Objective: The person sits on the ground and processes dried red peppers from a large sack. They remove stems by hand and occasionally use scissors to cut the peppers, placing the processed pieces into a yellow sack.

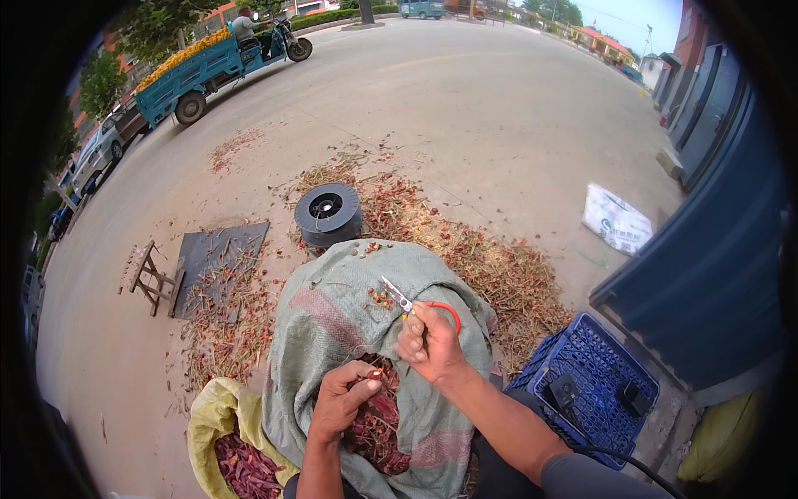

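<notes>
My right hand (433,343) is closed on red-handled scissors (436,305), whose blades point up and left above a grey-green woven sack (330,293). Pinched between the thumb and fingers of my left hand (346,393) is a small piece of dried red chili (376,373). Below that hand, the sack's opening shows dried red chilies (383,430). Cut chili tops (379,299) lie on the sack near the blades. To the left stands a yellow woven sack (206,411) with dark red dried chilies (246,465) in it.
A black plastic spool (327,209) stands beyond the sack, near heaps of stems and chili scraps (505,274). A blue plastic crate (598,380) is at right, a small wooden stool (153,280) and dark mat (218,262) at left. A loaded blue cargo tricycle (206,75) with a person is on the road.
</notes>
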Available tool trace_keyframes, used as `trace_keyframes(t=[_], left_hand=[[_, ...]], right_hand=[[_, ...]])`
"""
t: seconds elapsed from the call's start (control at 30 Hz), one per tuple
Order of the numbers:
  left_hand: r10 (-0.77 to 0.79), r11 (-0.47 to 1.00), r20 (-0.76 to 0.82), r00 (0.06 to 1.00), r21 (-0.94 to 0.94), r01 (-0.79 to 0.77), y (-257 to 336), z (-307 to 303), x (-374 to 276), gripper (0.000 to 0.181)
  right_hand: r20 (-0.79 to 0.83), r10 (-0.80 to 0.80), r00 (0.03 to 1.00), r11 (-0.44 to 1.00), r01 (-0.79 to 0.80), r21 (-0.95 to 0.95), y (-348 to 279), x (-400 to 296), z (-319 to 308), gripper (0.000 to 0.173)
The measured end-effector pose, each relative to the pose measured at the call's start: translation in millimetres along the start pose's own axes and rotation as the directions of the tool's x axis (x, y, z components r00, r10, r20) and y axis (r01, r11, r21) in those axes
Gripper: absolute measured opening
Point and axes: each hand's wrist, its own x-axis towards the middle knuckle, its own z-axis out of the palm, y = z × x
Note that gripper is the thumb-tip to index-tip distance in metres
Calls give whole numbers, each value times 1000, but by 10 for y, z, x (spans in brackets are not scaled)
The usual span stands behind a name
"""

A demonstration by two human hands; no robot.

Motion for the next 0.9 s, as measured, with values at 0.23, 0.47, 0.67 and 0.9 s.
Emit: trace_keyframes(t=[0.23, 0.47, 0.67, 0.9], left_hand=[[29, 999, -277, 960, -19, -35, -41, -61, 8, 20], [-150, 988, -279, 948, -11, 153, 24, -77, 45, 14], [-64, 995, -234, 970, 66, 81, 11, 5, 100, 11], [-77, 952, -266, 961, 268, 151, 91, -29, 78, 11]], right_hand=[[289, -12, 957, -178, 282, -943, 518, 73, -261, 31], [-14, 347, 938, -822, 297, -486, 939, -171, -645, 27], [-75, 453, 888, -803, 370, -466, 1001, -133, -625, 13], [25, 263, 965, -830, 239, -504, 1090, -147, -745, 14]])
